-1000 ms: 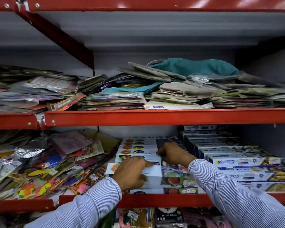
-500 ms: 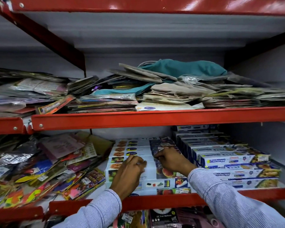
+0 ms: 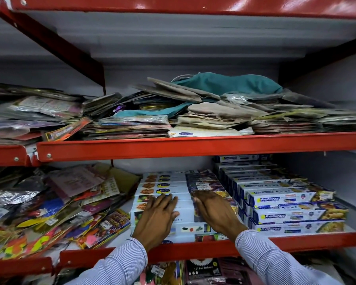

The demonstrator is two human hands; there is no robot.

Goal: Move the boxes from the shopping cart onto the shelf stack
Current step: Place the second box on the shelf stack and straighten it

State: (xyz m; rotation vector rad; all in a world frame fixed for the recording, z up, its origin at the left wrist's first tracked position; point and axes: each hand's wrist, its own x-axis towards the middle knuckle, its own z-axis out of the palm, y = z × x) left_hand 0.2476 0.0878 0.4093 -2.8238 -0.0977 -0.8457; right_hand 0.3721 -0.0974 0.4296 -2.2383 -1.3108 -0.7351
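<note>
Boxes of cling film: stacked on the red shelf, directly under my hands. My left hand and right hand, a moment ago pinching the top box, now lie flat and open on it, gripping nothing. Freshwrapp boxes: stacked just beside my right hand. Judgement: box placed; squaring up remains.

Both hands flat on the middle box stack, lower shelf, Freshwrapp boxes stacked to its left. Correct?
Not quite. The head view shows the Freshwrapp boxes to the right of the middle box stack, not left. The left hand and right hand do lie flat on it, lower shelf.
</note>
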